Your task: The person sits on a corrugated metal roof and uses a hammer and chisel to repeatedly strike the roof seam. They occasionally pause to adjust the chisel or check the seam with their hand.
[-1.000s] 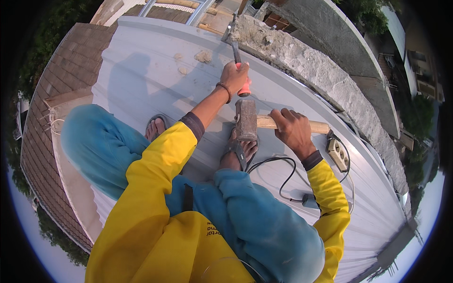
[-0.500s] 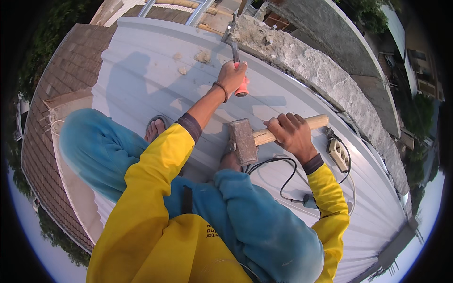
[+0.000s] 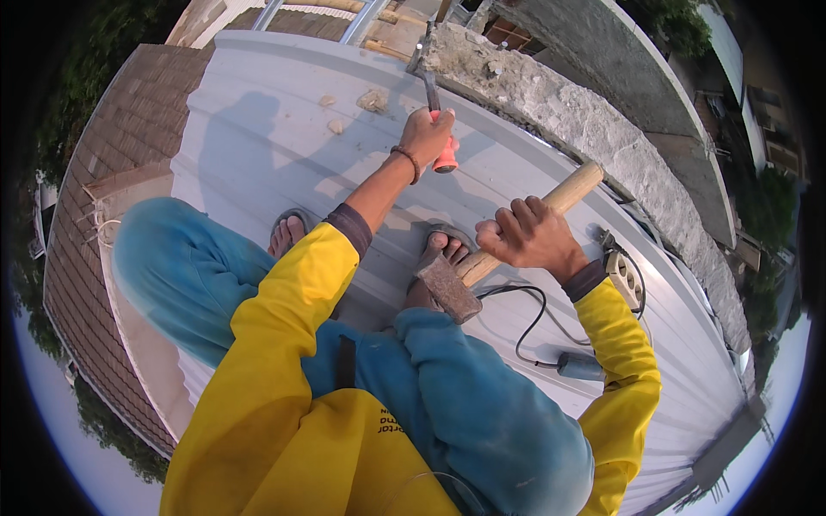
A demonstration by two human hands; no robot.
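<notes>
My left hand (image 3: 425, 139) is closed round the red-orange grip of a chisel (image 3: 446, 162). The chisel's metal shaft points away from me, its far end close to the near end of a rough concrete wall (image 3: 516, 77); whether it touches cannot be made out. In my right hand (image 3: 533, 236) is a hammer (image 3: 449, 290) with a heavy block head and a pale wooden handle. The fingers wrap the handle about midway. The hammer head hangs over my lower right leg, apart from the chisel, while the handle's butt slants up to the right.
I squat on a light grey ribbed metal roof (image 3: 284, 112), both sandaled feet on it. Beside my right forearm lie a socket strip (image 3: 625, 279), black cables (image 3: 533, 322) and a grey-blue cylindrical tool (image 3: 581, 365). Concrete chunks (image 3: 372, 101) are scattered ahead. Brown shingles (image 3: 112, 172) slope at left.
The hammer has tilted: its head dropped toward my right knee and its butt rose away from me. My right hand shifted slightly right. My left hand and the chisel hardly moved.
</notes>
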